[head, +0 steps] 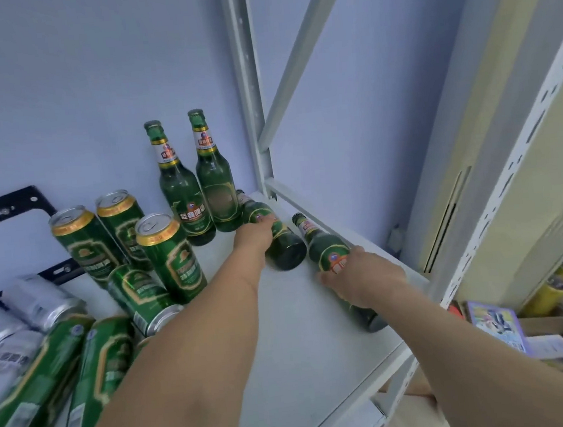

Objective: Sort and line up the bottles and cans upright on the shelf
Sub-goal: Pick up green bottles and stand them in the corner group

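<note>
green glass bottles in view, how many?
4. Two stand upright at the back wall. Two lie on the shelf: one under the left hand, at; one under the right hand, at. None seems hidden.

Green glass bottles (216, 181), glossy, smooth, translucent; paper-look labels with gold trim on neck and belly. Two more glass bottles lying flat, one (277, 239) under left hand (254, 237), one (328, 253) under right hand (365, 279); same glossy finish. Green cans (170, 255): metal, printed satin-gloss wall, bare brushed-silver tops with pull tabs, gold-coloured rims. Silver cans (37, 302) at left: metal, shiny (blurred, print unreadable). Shelf board (295, 332): white, smooth, matt. Shelf uprights (246, 79): painted metal, pale grey, perforated, slight sheen. Black bracket (1, 209) on wall: flat metal, matt. Wall (71, 78): smooth, matt paint. Cardboard box (545, 324) lower right: dull brown.
</note>
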